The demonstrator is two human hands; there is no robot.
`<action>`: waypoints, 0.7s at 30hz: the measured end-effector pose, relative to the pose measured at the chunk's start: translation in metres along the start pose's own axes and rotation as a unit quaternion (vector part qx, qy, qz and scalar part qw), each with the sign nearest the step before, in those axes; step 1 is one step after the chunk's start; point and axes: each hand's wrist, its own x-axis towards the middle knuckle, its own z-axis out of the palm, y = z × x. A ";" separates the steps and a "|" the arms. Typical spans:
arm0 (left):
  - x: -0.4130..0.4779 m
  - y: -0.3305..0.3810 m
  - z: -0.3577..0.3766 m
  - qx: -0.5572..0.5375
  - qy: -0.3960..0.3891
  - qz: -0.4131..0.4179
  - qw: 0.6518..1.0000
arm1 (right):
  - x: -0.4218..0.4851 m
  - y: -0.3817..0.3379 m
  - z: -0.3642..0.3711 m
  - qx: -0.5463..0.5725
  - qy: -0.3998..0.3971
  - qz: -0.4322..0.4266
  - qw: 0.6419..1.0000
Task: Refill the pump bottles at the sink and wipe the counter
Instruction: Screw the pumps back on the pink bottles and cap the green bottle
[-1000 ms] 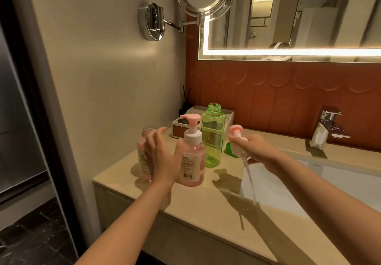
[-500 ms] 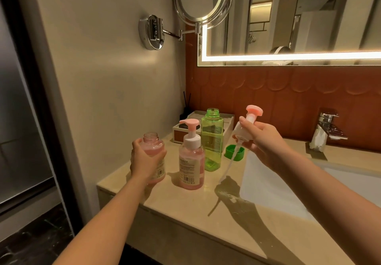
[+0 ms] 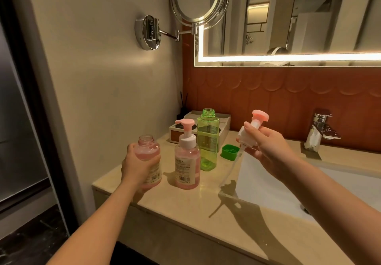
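I have one view, from a wide-angle camera worn on the person's head. It looks forward and down, turned a little left into the corner where the wall (image 3: 103, 79) meets the counter (image 3: 185, 213). Both forearms reach in from the bottom edge, so the left hand (image 3: 138, 168) with its bottle (image 3: 147, 147) and the right hand (image 3: 266, 151) with its pump top (image 3: 258, 117) sit close, mid-frame. The sink (image 3: 268, 192) and tap (image 3: 321, 128) lie to the right; the mirror (image 3: 288, 17) is cut off at the top.
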 end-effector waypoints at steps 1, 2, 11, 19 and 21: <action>-0.003 -0.001 -0.002 0.001 -0.004 0.006 1.000 | -0.001 0.002 0.000 0.001 0.006 0.001 1.000; -0.006 -0.002 -0.004 0.000 -0.008 0.011 1.000 | -0.003 0.003 0.001 0.001 0.012 0.001 1.000; -0.042 0.000 -0.008 -0.006 -0.070 0.054 0.996 | -0.018 0.008 0.007 0.044 0.009 -0.019 0.999; -0.065 0.015 0.015 -0.029 -0.131 0.077 0.988 | -0.021 0.007 0.012 0.117 0.052 -0.047 0.991; -0.068 0.017 0.023 -0.025 -0.140 0.083 0.986 | -0.020 0.006 0.014 0.130 0.063 -0.062 0.988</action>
